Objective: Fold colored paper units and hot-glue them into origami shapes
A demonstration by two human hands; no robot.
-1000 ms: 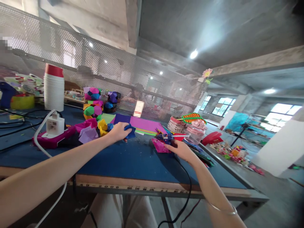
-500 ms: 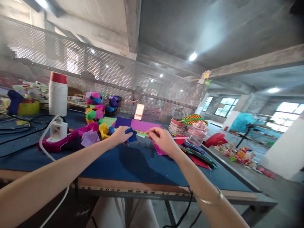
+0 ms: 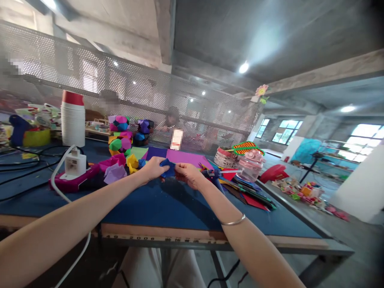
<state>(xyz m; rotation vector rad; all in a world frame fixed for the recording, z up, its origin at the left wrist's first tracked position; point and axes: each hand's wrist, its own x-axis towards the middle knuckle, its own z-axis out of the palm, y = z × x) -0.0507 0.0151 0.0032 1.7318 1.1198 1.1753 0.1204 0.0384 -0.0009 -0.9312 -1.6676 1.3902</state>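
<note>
Together, the left hand and right hand pinch a small folded dark-blue paper piece between closed fingertips, holding it just above the blue-topped worktable, near the flat purple paper sheets, seemingly to steady it from both sides.

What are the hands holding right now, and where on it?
Both hold one blue folded paper piece: left hand grips its left end, right hand pinches its right end, above the table.

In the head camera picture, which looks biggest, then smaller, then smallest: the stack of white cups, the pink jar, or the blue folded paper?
1. Stack of white cups
2. Pink jar
3. Blue folded paper, pinched between both hands

The cups and jar sit farther back, so real sizes may differ.
</note>
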